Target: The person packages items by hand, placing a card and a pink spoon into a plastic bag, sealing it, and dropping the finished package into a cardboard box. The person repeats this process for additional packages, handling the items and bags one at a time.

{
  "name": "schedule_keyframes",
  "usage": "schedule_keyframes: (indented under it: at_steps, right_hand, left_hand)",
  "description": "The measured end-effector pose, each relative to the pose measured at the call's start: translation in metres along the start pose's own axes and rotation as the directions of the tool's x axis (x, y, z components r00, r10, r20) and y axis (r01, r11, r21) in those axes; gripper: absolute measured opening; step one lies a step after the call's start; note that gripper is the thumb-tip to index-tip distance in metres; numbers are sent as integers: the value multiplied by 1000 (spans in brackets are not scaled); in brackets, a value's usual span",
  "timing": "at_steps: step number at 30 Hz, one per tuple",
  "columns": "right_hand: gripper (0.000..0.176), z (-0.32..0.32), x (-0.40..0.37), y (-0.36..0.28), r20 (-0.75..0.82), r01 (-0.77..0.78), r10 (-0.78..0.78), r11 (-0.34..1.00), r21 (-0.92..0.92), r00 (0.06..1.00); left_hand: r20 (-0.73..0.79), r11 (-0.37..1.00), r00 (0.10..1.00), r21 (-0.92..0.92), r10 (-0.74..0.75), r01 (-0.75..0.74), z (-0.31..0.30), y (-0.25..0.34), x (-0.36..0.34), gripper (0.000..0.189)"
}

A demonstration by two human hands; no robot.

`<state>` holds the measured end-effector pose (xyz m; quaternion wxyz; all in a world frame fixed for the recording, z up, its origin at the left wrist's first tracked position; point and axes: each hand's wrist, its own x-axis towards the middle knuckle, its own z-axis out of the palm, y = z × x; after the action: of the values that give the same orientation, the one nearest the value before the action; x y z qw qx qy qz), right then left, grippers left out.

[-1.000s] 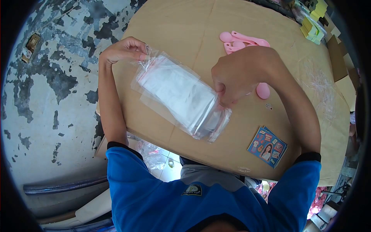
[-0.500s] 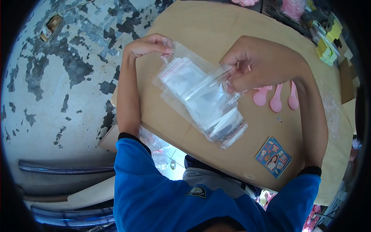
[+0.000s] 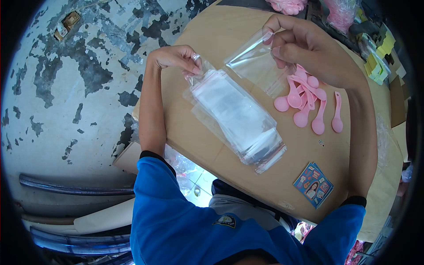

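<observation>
My left hand [image 3: 180, 59] pinches the upper end of a clear plastic bag, beside a stack of clear plastic bags [image 3: 234, 110] spread over the brown table. Up and to the right, my right hand [image 3: 304, 46] grips a single clear plastic bag [image 3: 254, 62], held apart from the stack with its edge hanging down. Several pink plastic spoons [image 3: 304, 95] lie in a heap just below my right hand. Closer to my body is a small pile of blue printed cards [image 3: 313, 185].
Brown paper covers the table [image 3: 229, 26]. Pink bundles [image 3: 287, 5] and yellow paper packs [image 3: 377, 57] sit at the far right. Left of the table is a floor with peeling paint [image 3: 66, 88], with dark blue rolls [image 3: 79, 187] lower down.
My right hand has moved up and away from the stack with one bag, uncovering the pink spoons. My left hand stays at the stack's upper end.
</observation>
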<state>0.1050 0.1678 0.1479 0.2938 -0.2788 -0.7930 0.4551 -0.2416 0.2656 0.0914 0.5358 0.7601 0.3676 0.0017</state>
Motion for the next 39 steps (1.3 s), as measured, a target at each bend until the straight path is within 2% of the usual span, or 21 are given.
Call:
schedule_keyframes:
  at_steps: [2,4,7,10,12,13,14,15,17,20,23,26,28,29,30,32,34,35,36,38,39]
  right_hand:
    - [16,1,-2,-3,-33,11,-12,999,-51,999]
    - [23,0,-1,-3,-2,-11,11,998,-65,1000]
    - [28,1,0,-4,1,-21,21,996,-81,1000]
    - [26,-2,1,-3,0,20,-20,989,-147,1000]
    - [24,-6,1,-4,53,84,-73,962,-260,996]
    - [23,-8,-1,-4,102,126,-97,933,-339,990]
    - [23,-10,-3,-5,151,166,-112,896,-413,982]
    - [23,-9,-4,-9,134,131,-82,901,-414,988]
    - [23,-3,-6,-16,109,62,-18,909,-412,994]
    - [20,-9,-6,-12,56,97,-81,899,-428,995]
    - [23,-20,-12,-18,-13,31,-41,900,-436,999]
    - [30,-29,-22,-21,-112,-8,-29,950,-313,993]
    - [30,-24,-27,-26,-252,-9,-55,969,-246,966]
    - [30,-22,-30,-28,-324,-6,-65,977,-213,944]
    - [29,-18,-33,-30,-364,26,-79,989,-149,928]
    - [28,-8,-42,-30,-448,93,-90,996,-15,889]
    - [29,2,-59,-31,-409,37,-30,999,9,912]
    - [29,8,-68,-30,-382,3,7,1000,25,924]
    - [28,12,-77,-26,-306,-78,110,990,116,946]
    - [26,19,-100,-28,-346,-163,198,978,128,917]
    - [25,23,-112,-29,-363,-202,238,970,133,901]
  left_hand:
    - [12,998,999,34,-44,43,0,0,0,19]
    - [30,992,995,88,-93,90,-2,1,-1,28]
    - [-98,976,995,218,24,-2,-6,-12,3,37]
    - [-352,970,905,138,238,-201,-4,-5,16,47]
    - [-415,890,793,109,446,-443,7,15,25,60]
    - [-442,825,719,97,536,-556,16,27,32,67]
    - [-387,758,689,41,613,-652,30,38,39,76]
    - [-327,758,707,45,627,-651,47,50,42,66]
    - [-212,759,736,51,643,-649,77,65,44,49]
    - [-182,902,885,33,429,-431,83,68,49,37]
    - [-412,844,756,64,508,-532,74,65,50,24]
    - [-697,818,542,112,469,-564,68,68,52,29]
    - [-781,670,516,-175,351,-721,70,74,52,36]
    - [-806,556,521,-305,282,-773,72,79,54,40]
    - [-681,530,617,-380,394,-758,81,84,55,44]
    - [-363,506,721,-529,591,-681,116,103,49,54]
    - [-272,573,767,-533,581,-623,162,120,57,56]
    - [-232,601,788,-536,570,-593,178,127,59,57]
    - [-250,632,823,-539,511,-556,185,136,58,57]
    - [-283,694,877,-536,388,-480,189,155,60,56]
    - [-325,672,865,-545,382,-501,190,159,63,55]
